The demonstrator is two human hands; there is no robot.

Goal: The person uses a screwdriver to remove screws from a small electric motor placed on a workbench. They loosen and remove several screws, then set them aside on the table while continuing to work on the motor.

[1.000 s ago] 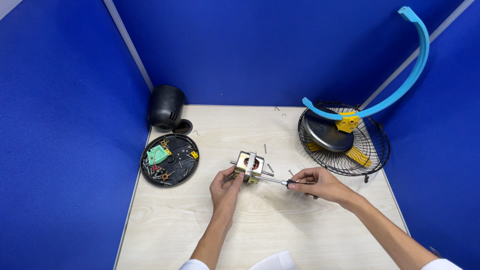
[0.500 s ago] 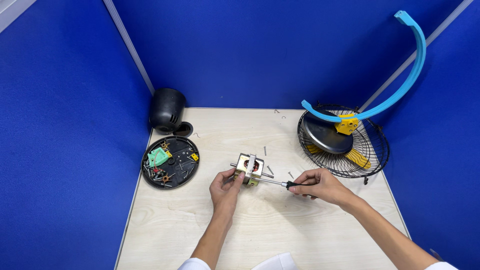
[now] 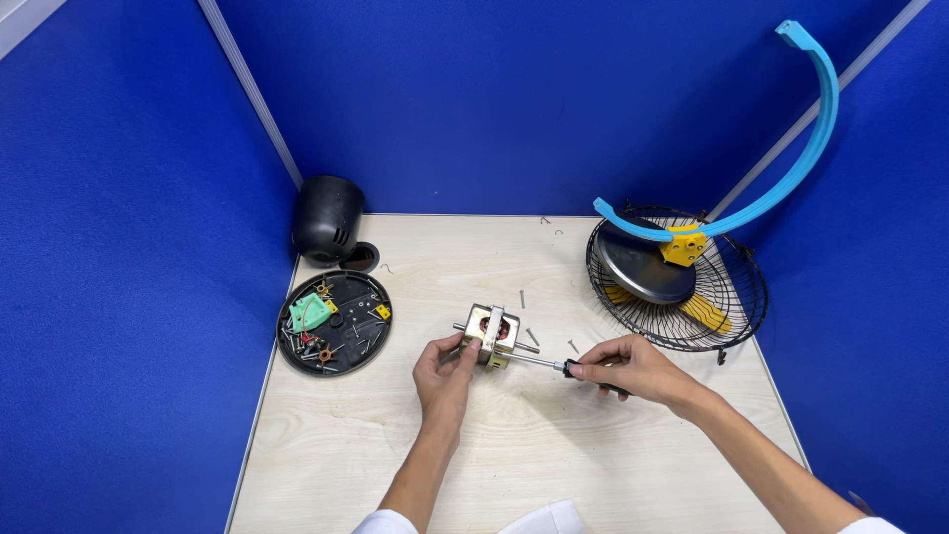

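Motor block (image 3: 491,334), squarish metal with a shaft, sits at the table's (image 3: 554,465) centre, steadied by the left hand (image 3: 445,371) closed around its near side. Right hand (image 3: 628,368) grips a screwdriver (image 3: 539,362) whose tip touches the block.

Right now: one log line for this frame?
left hand: steadies motor | right hand: screwdriver tip at motor | loose screws: beside motor
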